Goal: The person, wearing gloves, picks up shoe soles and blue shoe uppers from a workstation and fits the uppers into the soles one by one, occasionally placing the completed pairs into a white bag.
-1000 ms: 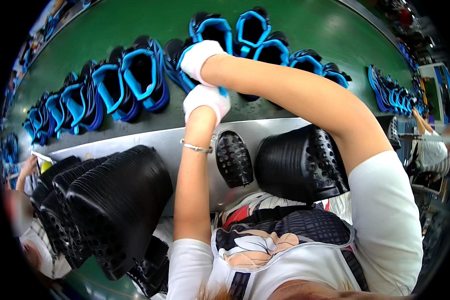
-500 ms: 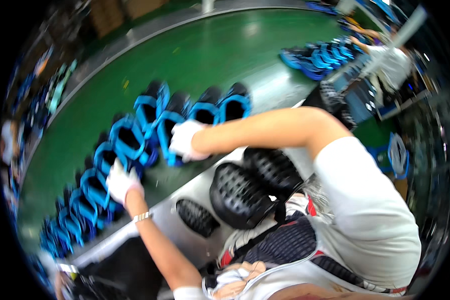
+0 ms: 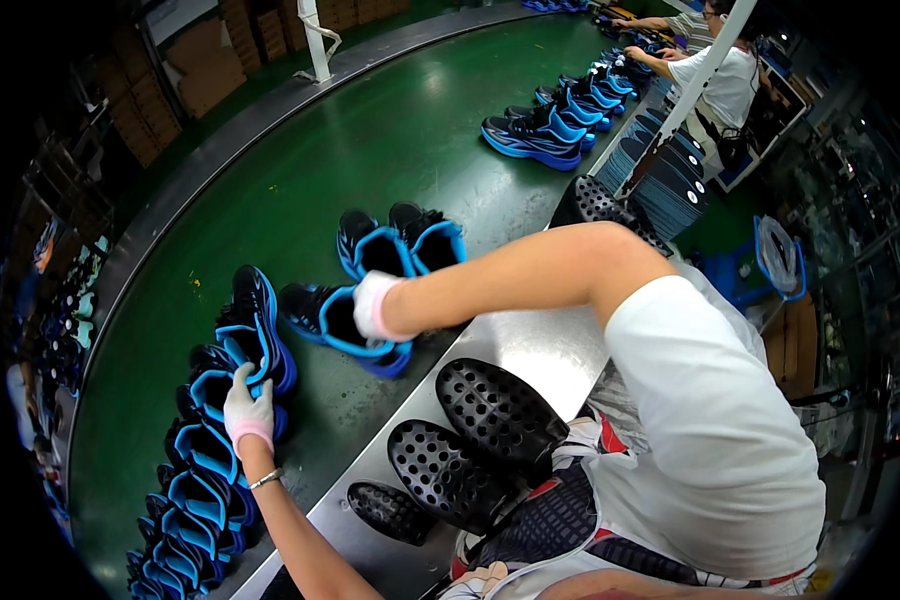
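A row of black sneakers with bright blue linings and soles runs down the left of the green surface. My left hand [image 3: 248,408], in a white glove, is closed on the heel edge of the sneaker [image 3: 257,305] at the row's upper end. My right hand [image 3: 375,305], gloved too, grips the heel collar of another sneaker [image 3: 308,308], whose toe points left; part of its opening is hidden by the hand. Just beyond it stand two more sneakers [image 3: 375,250], side by side.
Three black perforated rounded pieces [image 3: 440,470] lie along the metal ledge [image 3: 370,455] before me. More sneakers [image 3: 535,138] line up at the far right, near a white post [image 3: 685,90] and dark stacked sheets [image 3: 650,165]. Two people [image 3: 725,80] work there. A blue stool [image 3: 735,275] stands right.
The view has shifted. The sneaker in my right hand has swung round, toe now left, apart from the left row. My left hand has moved to the row's upper-end sneaker.
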Motion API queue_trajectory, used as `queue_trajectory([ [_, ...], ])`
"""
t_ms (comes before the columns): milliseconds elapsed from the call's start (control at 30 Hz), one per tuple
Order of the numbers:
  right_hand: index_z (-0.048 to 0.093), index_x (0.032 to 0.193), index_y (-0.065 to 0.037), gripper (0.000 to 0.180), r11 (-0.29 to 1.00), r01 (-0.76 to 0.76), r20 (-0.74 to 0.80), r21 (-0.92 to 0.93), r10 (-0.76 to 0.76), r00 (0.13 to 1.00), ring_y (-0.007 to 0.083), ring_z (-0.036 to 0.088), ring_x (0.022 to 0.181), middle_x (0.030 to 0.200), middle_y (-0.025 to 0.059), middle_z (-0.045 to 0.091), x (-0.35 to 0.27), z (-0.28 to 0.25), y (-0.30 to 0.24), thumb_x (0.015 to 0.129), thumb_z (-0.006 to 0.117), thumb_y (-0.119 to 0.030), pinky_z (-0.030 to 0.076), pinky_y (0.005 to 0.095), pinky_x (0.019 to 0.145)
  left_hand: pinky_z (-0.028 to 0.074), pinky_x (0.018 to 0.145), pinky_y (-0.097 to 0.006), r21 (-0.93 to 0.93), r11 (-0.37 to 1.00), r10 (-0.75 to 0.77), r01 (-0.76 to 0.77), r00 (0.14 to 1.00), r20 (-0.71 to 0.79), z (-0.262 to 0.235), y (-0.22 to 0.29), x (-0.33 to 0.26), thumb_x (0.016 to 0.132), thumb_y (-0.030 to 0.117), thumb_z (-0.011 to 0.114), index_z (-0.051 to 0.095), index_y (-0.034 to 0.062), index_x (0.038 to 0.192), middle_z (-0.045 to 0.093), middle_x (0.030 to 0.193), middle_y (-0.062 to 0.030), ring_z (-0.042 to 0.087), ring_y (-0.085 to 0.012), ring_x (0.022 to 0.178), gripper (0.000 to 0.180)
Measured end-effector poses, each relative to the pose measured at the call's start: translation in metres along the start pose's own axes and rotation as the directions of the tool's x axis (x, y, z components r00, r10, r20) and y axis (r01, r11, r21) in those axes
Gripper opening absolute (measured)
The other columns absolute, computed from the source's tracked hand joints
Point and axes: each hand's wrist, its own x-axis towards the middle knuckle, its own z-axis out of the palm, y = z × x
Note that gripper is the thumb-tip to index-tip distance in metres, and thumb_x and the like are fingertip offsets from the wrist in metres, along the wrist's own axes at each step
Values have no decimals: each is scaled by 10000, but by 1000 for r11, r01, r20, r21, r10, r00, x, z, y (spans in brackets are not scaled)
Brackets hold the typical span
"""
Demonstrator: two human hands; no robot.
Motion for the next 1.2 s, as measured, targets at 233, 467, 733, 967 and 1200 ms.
queue_trajectory([
  [233,710,1089,-214,267,994,-108,-13,-19,107,994,251,597,1088,1102,0,659,-48,34,67,848,602,-174,544,371,802,504,734,-445,-181,983,19,0,995,101,32,82,-26,889,325,615,635,116,1180,671,886,-222,653,-393,823,359],
  [467,680,1147,-171,325,949,-40,-274,313,130,953,296,583,1093,1164,79,637,-105,8,45,837,601,-226,488,425,928,489,796,-460,-5,989,147,-147,989,-21,22,94,-54,813,360,683,593,113,1241,646,980,-213,613,-387,915,502],
  [733,655,941,-59,228,837,97,-556,538,267,787,331,615,878,894,125,657,-200,-22,4,907,556,-262,495,401,770,487,860,-423,-19,988,151,-152,988,-28,32,50,-105,846,319,663,692,145,1047,644,1080,-85,594,-338,992,268],
  [967,677,937,-41,116,860,164,-631,483,212,746,265,633,800,880,112,653,-239,-25,-49,854,644,-113,510,343,717,477,871,-416,-97,993,71,-69,997,18,32,41,-102,844,302,666,693,106,1047,624,1061,-165,596,-360,1012,284],
  [1200,670,923,-77,125,859,244,-690,449,161,705,264,625,800,839,74,636,-258,-24,-71,838,664,-168,505,350,695,480,918,-408,35,999,33,-27,980,-197,28,17,-85,850,271,655,652,46,1103,623,1163,-167,599,-363,1053,339],
])
